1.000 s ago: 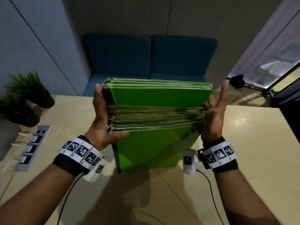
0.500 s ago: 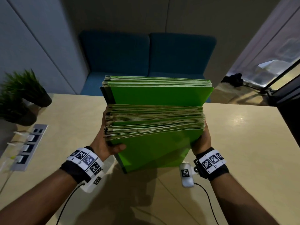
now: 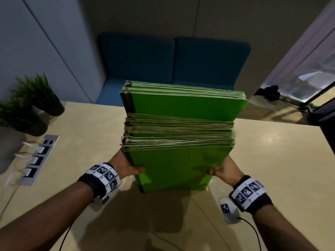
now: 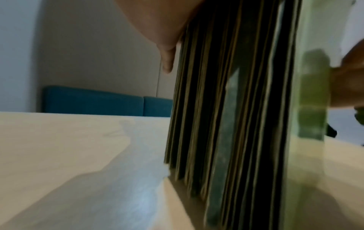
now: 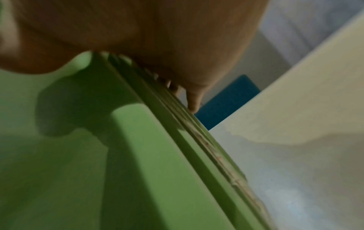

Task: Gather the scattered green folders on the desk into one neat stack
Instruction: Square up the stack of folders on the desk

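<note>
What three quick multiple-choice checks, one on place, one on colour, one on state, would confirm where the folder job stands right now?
1. Where are the potted plants?
A. desk's far left
B. desk's far right
C. on the sofa

2. What colour is the sofa behind the desk?
A. red
B. blue
C. grey

3. How is the folder stack held?
A. lying flat, untouched
B. in one hand, lifted
C. on edge between both hands

Key: 1 A, they stand at the left edge; 2 B, its cushions are blue; 3 C, left hand and right hand grip its sides.
</note>
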The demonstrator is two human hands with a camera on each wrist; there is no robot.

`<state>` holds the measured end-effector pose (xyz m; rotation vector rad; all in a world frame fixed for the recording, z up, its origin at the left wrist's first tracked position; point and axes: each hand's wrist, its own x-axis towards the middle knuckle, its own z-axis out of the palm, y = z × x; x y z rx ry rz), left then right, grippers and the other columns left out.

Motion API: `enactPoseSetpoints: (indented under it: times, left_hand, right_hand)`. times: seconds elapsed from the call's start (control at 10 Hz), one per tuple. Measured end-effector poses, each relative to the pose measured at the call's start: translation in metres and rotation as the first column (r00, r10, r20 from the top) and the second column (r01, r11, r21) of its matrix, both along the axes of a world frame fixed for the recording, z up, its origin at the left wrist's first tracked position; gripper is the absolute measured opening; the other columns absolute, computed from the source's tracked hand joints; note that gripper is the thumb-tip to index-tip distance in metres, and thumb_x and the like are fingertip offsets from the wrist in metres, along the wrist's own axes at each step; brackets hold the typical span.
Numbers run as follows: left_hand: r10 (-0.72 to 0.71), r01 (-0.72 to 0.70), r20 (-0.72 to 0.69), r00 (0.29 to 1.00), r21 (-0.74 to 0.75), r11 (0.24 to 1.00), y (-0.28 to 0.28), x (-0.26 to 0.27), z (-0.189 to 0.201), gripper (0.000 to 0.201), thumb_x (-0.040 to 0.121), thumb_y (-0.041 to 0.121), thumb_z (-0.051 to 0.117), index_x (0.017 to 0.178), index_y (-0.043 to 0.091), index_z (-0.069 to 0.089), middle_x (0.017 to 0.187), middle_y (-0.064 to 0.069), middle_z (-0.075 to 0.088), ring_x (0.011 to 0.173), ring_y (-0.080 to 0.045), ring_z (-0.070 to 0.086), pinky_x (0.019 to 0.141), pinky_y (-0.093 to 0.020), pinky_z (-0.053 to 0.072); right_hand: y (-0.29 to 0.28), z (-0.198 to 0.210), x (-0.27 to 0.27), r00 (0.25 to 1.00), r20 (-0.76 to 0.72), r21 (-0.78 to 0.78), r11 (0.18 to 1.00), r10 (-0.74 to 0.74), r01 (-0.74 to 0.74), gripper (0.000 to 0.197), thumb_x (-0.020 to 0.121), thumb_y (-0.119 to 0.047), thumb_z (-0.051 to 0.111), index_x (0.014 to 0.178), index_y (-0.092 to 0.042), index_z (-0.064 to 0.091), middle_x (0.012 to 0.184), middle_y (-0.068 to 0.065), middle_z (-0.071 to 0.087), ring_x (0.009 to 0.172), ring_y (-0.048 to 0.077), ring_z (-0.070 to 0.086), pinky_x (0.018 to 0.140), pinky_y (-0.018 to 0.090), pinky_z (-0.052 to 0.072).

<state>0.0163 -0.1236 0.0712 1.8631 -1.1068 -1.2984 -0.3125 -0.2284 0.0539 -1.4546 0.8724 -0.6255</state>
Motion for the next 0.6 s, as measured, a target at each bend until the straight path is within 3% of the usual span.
enactPoseSetpoints:
  times: [0.1, 0.2, 0.3, 0.4, 0.5, 0.6]
  left_hand:
    - [0.019, -0.025, -0.121, 0.992, -0.054, 0.998, 0.003, -0.016, 0.013, 0.091, 0.036, 0.054, 0.092, 0.117, 0.036, 0.056, 0.101, 0.026, 0.069, 0.094, 0.007, 0.059, 0.098, -0.024, 0.044]
    - [-0.005, 0.006, 0.012, 1.0, -0.109, 0.994, 0.008, -0.007, 0.01, 0.097, 0.028, 0.093, 0.06, 0.116, 0.053, 0.053, 0.109, 0.024, 0.059, 0.104, 0.001, 0.055, 0.094, -0.014, 0.041]
    - [-0.045, 0.051, 0.048, 0.998, -0.127, 0.991, 0.018, 0.02, 0.016, 0.101, 0.053, 0.086, 0.062, 0.14, 0.042, 0.038, 0.135, 0.011, 0.054, 0.128, -0.013, 0.05, 0.109, -0.043, 0.039]
    - [0.013, 0.0, 0.112, 0.994, -0.118, 0.993, 0.029, 0.061, 0.03, 0.119, 0.053, 0.091, 0.054, 0.145, 0.018, 0.034, 0.141, 0.004, 0.048, 0.131, -0.012, 0.044, 0.11, -0.032, 0.033]
    - [0.113, -0.114, 0.113, 0.987, 0.0, 0.993, 0.05, 0.109, 0.029, 0.127, 0.044, 0.093, 0.057, 0.146, 0.02, 0.036, 0.143, 0.002, 0.048, 0.133, -0.016, 0.044, 0.112, -0.039, 0.032]
    - [0.186, -0.19, 0.044, 0.982, 0.13, 0.973, 0.071, 0.145, 0.031, 0.096, 0.071, 0.067, 0.066, 0.146, 0.016, 0.034, 0.141, 0.0, 0.049, 0.132, -0.02, 0.045, 0.097, -0.026, 0.04]
  right_hand:
    - [-0.006, -0.018, 0.01, 0.984, -0.017, -0.021, 0.984, -0.175, 0.175, 0.102, 0.047, -0.059, 0.087, 0.131, -0.015, 0.049, 0.116, -0.005, 0.063, 0.104, -0.001, 0.061, 0.098, 0.037, 0.05]
    - [-0.008, -0.025, 0.03, 0.939, 0.135, -0.002, 0.948, -0.315, 0.318, 0.064, 0.061, -0.03, 0.085, 0.12, -0.039, 0.06, 0.108, -0.018, 0.071, 0.102, -0.004, 0.064, 0.086, 0.026, 0.055]
    - [-0.002, -0.021, 0.058, 0.943, 0.115, -0.001, 0.949, -0.313, 0.315, 0.065, 0.072, -0.023, 0.072, 0.132, -0.015, 0.05, 0.114, -0.016, 0.07, 0.105, 0.005, 0.066, 0.083, 0.028, 0.057]
    - [0.019, -0.015, 0.101, 0.966, 0.115, 0.092, 0.97, -0.233, 0.224, 0.063, 0.074, -0.034, 0.072, 0.131, -0.014, 0.051, 0.111, 0.001, 0.072, 0.098, 0.018, 0.07, 0.075, 0.035, 0.059]
    - [0.043, -0.017, 0.152, 0.98, 0.068, 0.256, 0.953, -0.185, 0.162, 0.05, 0.078, -0.04, 0.074, 0.121, -0.019, 0.059, 0.102, 0.0, 0.074, 0.089, 0.02, 0.072, 0.069, 0.032, 0.058]
    - [0.06, -0.034, 0.205, 0.991, -0.081, 0.43, 0.894, -0.102, 0.127, 0.075, 0.064, -0.06, 0.078, 0.122, -0.014, 0.062, 0.101, 0.003, 0.075, 0.086, 0.021, 0.072, 0.073, 0.035, 0.058]
